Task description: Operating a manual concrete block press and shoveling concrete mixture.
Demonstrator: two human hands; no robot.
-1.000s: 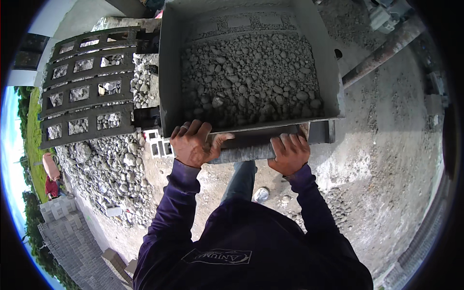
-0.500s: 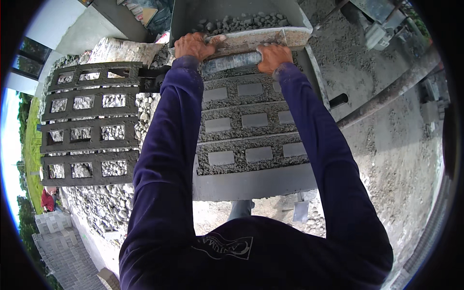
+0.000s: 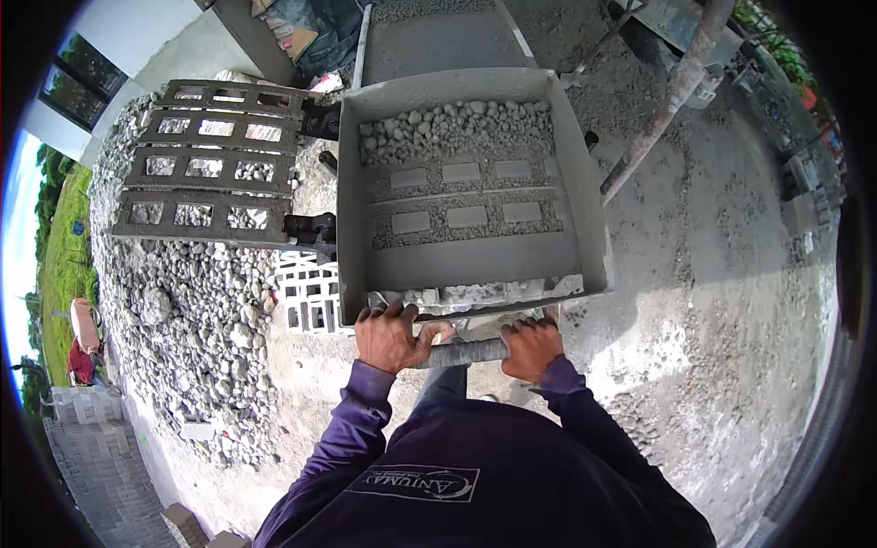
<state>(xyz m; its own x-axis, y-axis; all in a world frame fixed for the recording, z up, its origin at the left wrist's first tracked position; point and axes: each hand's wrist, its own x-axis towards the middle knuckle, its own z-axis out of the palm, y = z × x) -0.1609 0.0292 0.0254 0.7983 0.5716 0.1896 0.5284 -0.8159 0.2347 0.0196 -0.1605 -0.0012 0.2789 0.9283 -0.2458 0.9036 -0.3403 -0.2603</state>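
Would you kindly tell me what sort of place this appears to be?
Probably an outdoor yard where concrete blocks are made: rows of dark hollow blocks at left, a metal box with stones and rectangular pieces showing inside it, and a stack of grey blocks at lower left.

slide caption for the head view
Left hand and right hand on the wrapped handle of an open box containing gravel.

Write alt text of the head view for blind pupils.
A person's left hand and right hand grip a handle at the near side of a grey box with gravel at its far end. Left of it are hollow blocks and loose stones.
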